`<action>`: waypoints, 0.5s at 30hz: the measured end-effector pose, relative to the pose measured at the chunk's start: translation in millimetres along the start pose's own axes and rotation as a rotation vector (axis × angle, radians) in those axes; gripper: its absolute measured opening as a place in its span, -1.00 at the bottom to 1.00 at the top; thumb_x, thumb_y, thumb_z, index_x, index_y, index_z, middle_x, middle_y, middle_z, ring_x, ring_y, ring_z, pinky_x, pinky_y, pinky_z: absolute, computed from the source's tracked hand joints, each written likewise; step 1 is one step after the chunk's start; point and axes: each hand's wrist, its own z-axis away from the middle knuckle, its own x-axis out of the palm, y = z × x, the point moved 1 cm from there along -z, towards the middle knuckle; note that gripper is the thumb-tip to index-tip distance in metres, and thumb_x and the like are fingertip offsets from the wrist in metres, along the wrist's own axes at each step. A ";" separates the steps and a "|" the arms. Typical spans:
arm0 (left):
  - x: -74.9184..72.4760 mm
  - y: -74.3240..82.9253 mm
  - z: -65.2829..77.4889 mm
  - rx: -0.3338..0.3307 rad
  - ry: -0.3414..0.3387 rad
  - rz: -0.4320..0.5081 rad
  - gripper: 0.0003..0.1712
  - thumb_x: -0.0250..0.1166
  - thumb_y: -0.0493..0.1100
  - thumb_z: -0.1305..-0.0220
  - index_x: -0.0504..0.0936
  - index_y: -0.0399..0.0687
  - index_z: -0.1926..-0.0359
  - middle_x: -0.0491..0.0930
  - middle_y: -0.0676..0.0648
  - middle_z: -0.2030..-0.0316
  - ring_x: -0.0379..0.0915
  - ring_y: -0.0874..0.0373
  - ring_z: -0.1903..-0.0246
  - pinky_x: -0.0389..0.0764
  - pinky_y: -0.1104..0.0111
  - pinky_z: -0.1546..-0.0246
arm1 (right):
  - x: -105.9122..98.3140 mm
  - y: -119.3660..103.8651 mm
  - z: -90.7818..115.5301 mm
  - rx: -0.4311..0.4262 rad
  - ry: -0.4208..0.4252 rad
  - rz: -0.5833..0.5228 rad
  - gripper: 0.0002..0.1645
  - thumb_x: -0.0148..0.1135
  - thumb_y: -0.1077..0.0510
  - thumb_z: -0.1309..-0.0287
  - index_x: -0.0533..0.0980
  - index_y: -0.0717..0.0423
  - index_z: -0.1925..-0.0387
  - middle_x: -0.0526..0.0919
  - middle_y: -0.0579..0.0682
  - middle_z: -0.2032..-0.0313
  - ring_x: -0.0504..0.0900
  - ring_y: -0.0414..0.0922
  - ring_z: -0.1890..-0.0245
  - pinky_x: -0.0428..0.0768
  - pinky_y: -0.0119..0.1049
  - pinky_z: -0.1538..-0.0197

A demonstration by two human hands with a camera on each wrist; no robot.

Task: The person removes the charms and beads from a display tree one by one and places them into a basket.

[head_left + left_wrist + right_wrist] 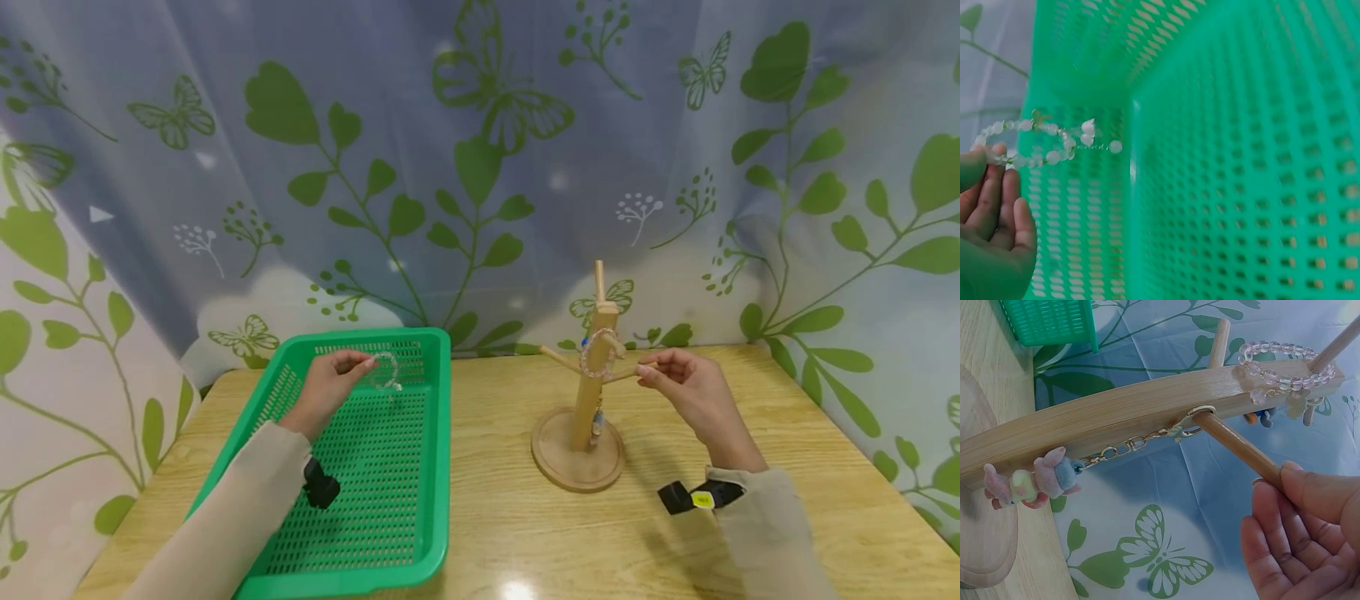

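Between thumb and fingertips, my left hand point(330, 387) pinches a bracelet of pale, clear beads point(1052, 157) with a small white charm dangling from it. This is held over the green plastic basket point(438, 483). On the right stands a wooden jewelry stand point(585, 408) with several pegs on a round base. My right hand point(693, 392) pinches the end of one peg point(1241, 453). A plush animal keychain point(1057, 475) hangs by its gold clasp near that peg's root. Higher up, a pink beaded bracelet point(1284, 382) loops over another peg.
The wooden table point(495, 467) carries both basket and stand, with a gap between them. Behind it hangs a curtain point(420, 108) with a leaf and butterfly print. Another small blue and orange item point(1266, 417) shows partly behind the stand's post.
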 end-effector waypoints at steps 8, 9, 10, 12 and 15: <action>-5.9 -24.2 -6.9 -0.069 -0.105 -0.096 -0.63 0.12 -0.13 -0.39 0.52 -0.35 -0.04 0.54 -0.29 -0.04 0.40 -0.14 -0.09 0.35 -0.04 -0.15 | -0.7 -0.6 -0.1 0.005 0.007 0.020 -0.61 0.19 0.10 -0.26 0.51 0.41 0.12 0.61 -0.29 0.43 0.62 -0.37 0.40 0.57 -0.53 0.26; -5.8 -25.2 -7.4 -0.075 -0.113 -0.111 -0.64 0.12 -0.13 -0.39 0.53 -0.34 -0.03 0.54 -0.27 -0.03 0.41 -0.14 -0.08 0.36 -0.04 -0.13 | -0.8 -0.4 0.0 0.004 0.007 0.019 -0.61 0.19 0.10 -0.26 0.51 0.42 0.12 0.61 -0.30 0.43 0.62 -0.37 0.41 0.58 -0.53 0.26; -5.6 -26.1 -7.7 -0.081 -0.120 -0.118 -0.65 0.12 -0.13 -0.39 0.54 -0.33 -0.03 0.54 -0.27 -0.02 0.41 -0.14 -0.06 0.38 -0.04 -0.12 | -0.8 0.0 0.0 0.003 0.008 0.019 -0.62 0.19 0.11 -0.26 0.51 0.42 0.13 0.60 -0.30 0.43 0.62 -0.37 0.41 0.58 -0.53 0.26; -5.3 -27.2 -8.0 -0.086 -0.126 -0.150 -0.65 0.12 -0.12 -0.39 0.55 -0.31 -0.03 0.55 -0.26 -0.01 0.43 -0.13 -0.04 0.40 -0.05 -0.08 | -0.3 0.4 -0.3 -0.001 0.011 0.011 -0.65 0.19 0.14 -0.25 0.52 0.42 0.14 0.61 -0.26 0.43 0.62 -0.37 0.42 0.58 -0.52 0.27; -6.0 -28.2 -7.7 -0.096 -0.132 -0.171 -0.63 0.12 -0.12 -0.39 0.53 -0.32 -0.04 0.53 -0.26 -0.02 0.44 -0.14 -0.03 0.43 -0.03 -0.05 | 0.6 0.4 -0.4 -0.002 0.008 -0.004 -0.67 0.20 0.17 -0.25 0.51 0.43 0.14 0.64 -0.19 0.41 0.61 -0.37 0.41 0.58 -0.51 0.26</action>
